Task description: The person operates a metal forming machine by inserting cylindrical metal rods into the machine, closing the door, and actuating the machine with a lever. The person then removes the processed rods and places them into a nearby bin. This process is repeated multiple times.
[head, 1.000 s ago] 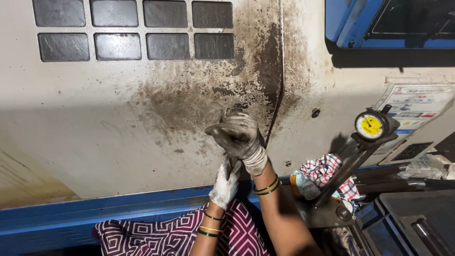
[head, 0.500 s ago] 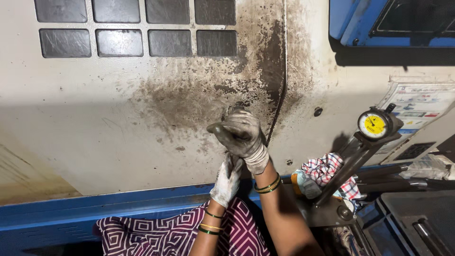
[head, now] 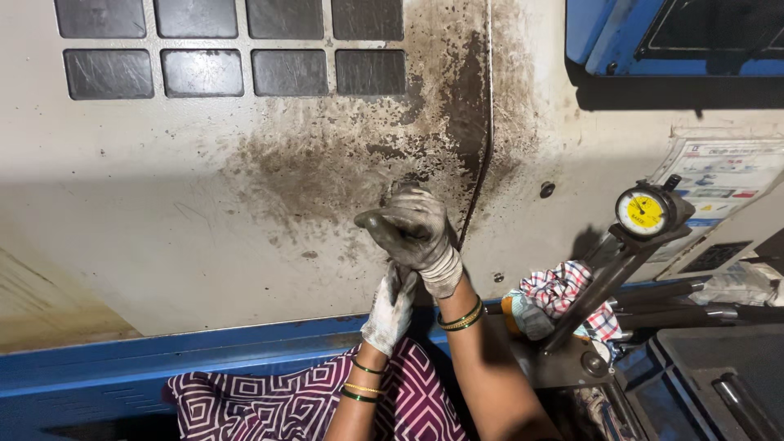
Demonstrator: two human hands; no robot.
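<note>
Gloves are being adjusted at the machine: seen from the head camera, the left hand (head: 390, 309), in a pale work glove, is pinching and tugging the cuff of the grimy glove (head: 418, 237) on the right hand (head: 412, 233), whose fingers are curling loosely, grasping nothing. Both are hovering before the oil-stained cream panel (head: 163, 204), left of the yellow dial gauge (head: 643, 212) and checked rag (head: 563, 294). Seating the cuff looks like the next need.
</note>
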